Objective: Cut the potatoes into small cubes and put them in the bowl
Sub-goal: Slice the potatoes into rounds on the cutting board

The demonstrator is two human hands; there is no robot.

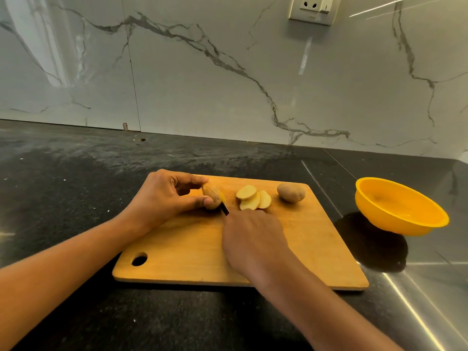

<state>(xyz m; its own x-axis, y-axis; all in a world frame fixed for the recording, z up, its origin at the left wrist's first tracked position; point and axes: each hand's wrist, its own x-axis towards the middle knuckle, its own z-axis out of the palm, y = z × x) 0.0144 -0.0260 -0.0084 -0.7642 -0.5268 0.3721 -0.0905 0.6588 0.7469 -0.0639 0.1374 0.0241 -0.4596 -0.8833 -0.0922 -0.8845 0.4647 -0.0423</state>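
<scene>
The step in hand is slicing, judged from the layout: nothing is cubed yet and no potato shows in the bowl. On the dark, speckled stone counter [63, 173] lies a flat wooden board [190, 244] with rounded corners and a hanging hole at its 8 o'clock corner. The left hand [164, 196] reaches over the board's 10 o'clock edge, and its fingers [202, 200] curl round the cut potato [212, 197] at 11 o'clock, thumb and forefinger pinching the brown, matt skin and steadying it on the wood. The knife [225, 210], a short dark blade, sits against the potato's pale cut face. The right hand [253, 244] covers the handle near the board's centre; its fingers are hidden under the back of the hand, but the blade comes out from beneath it, so it grips the knife. At 12 o'clock three slices [253, 198] overlap, yellow-white and moist-looking with thin skin rims. At 1 o'clock a whole potato [291, 192] waits, oval and untouched. Off the board at 3 o'clock stands the bowl [400, 206], smooth yellow plastic, near the counter's shiny steel part. The next move calls for a straight downward press with the left fingertips kept clear of the edge; the slices will then need stacking and cross-cutting into cubes.
</scene>
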